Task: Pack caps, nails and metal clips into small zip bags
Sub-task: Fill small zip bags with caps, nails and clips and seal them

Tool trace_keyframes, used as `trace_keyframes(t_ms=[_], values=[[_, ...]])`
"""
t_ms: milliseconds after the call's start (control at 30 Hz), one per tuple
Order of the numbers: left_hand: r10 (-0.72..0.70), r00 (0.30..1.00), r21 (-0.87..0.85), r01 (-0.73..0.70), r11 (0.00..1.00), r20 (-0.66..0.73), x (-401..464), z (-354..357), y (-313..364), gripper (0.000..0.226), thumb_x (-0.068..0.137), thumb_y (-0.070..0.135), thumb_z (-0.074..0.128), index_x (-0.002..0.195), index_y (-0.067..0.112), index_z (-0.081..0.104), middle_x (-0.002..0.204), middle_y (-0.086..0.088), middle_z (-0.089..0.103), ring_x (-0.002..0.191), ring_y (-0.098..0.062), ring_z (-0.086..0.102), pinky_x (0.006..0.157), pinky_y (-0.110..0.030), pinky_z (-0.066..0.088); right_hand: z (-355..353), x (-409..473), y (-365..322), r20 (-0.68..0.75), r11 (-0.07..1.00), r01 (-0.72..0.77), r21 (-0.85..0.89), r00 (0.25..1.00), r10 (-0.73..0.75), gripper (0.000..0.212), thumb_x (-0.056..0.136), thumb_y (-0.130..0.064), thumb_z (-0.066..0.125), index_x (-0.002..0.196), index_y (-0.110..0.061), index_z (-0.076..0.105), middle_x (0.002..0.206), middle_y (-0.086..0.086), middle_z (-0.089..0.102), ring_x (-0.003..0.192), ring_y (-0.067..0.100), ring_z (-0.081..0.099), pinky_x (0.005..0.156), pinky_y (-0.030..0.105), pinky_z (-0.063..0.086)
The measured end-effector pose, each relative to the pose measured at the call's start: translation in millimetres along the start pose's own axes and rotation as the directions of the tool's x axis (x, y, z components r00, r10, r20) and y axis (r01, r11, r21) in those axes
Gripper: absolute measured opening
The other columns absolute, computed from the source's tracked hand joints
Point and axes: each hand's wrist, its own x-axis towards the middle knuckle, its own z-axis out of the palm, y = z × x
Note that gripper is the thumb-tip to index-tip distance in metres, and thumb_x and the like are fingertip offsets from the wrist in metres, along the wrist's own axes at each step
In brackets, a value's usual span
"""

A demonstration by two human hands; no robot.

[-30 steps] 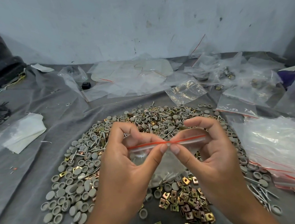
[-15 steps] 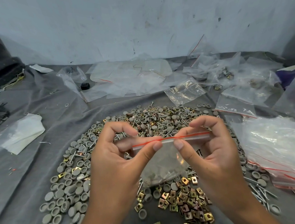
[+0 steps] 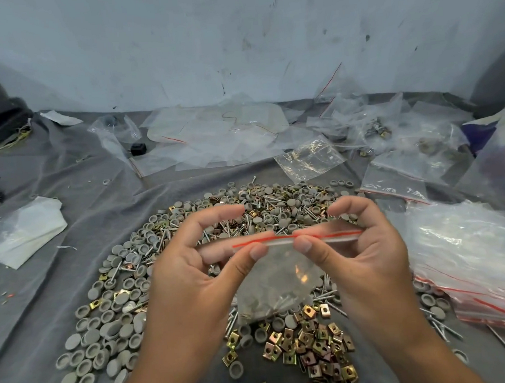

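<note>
Both hands hold one small zip bag up over the heap, by its top edge; the left hand pinches the red-lined zip strip between thumb and curled fingers near the strip's left part, and the right hand pinches it the same way further right, thumb in front and fingers behind; this two-sided grip looks meant for pressing the seal closed along its length, with the thumbs close together near the middle; whether the strip is already fully shut cannot be told

The bag hangs below the strip so its load settles at the bottom, away from the seal; inside it grey caps and some nails show through the film, though the count is unclear

Beneath, on the grey cloth-covered surface, the stock lies spread within easy reach: loose caps to the left, metal clips nearest the person, loose nails mixed in at the far side; a stack of empty zip bags lies to the right, near the right hand, probably for taking the next one
</note>
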Motion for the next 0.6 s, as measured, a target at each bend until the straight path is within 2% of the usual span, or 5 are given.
trace_keyframes(t_ms=[100,200,367,500,600], values=[[0.044,0.999,0.075,-0.044,0.996,0.005,-1,-1,-2,0.034,0.075,0.031,0.077,0.106,0.043,0.069,0.085,0.003,0.079,0.083,-0.013,0.076,0.059,-0.017,0.057,-2,0,-1,0.007,0.999,-0.016,-0.039,1.0,0.016,0.035,0.07,-0.034,0.083,0.098,-0.033,0.061,0.094,0.003,0.079,0.089,0.018,0.076,0.074,0.021,0.058],[0.087,0.996,0.119,-0.084,0.989,-0.02,-1,-2,-7,0.032,0.078,0.026,0.077,0.104,0.042,0.069,0.086,0.006,0.079,0.084,-0.011,0.076,0.06,-0.015,0.057,-5,2,-5,0.037,0.981,0.021,-0.192,0.999,-0.014,0.028,0.07,-0.036,0.083,0.092,-0.037,0.065,0.093,-0.004,0.078,0.088,0.014,0.075,0.071,0.022,0.059],[0.038,0.999,0.082,-0.036,0.996,-0.02,1,-4,-13,0.031,0.088,0.035,0.075,0.115,0.042,0.061,0.104,0.005,0.078,0.095,-0.017,0.075,0.064,-0.024,0.06,-6,18,-16,0.239,0.862,0.213,-0.459,0.965,-0.111,0.025,0.082,-0.016,0.079,0.099,-0.031,0.071,0.096,-0.017,0.073,0.085,-0.003,0.071,0.068,0.009,0.055],[0.02,0.993,0.143,-0.003,0.99,-0.117,4,-9,-15,0.039,0.083,0.056,0.068,0.119,0.047,0.053,0.124,0.017,0.069,0.105,-0.031,0.069,0.077,-0.06,0.059,-19,73,-29,0.188,0.761,0.259,-0.595,0.965,-0.181,0.027,0.092,-0.013,0.071,0.107,-0.035,0.07,0.091,-0.021,0.071,0.085,-0.003,0.067,0.075,0.011,0.054],[0.041,0.988,0.173,-0.014,0.985,-0.15,5,-13,-13,0.035,0.083,0.061,0.059,0.116,0.052,0.051,0.122,0.021,0.069,0.097,-0.016,0.072,0.073,-0.062,0.058,-57,146,-42,0.107,0.632,0.25,-0.734,0.961,-0.256,0.019,0.098,-0.019,0.066,0.108,-0.034,0.071,0.085,-0.017,0.067,0.074,-0.001,0.059,0.07,0.012,0.043]])
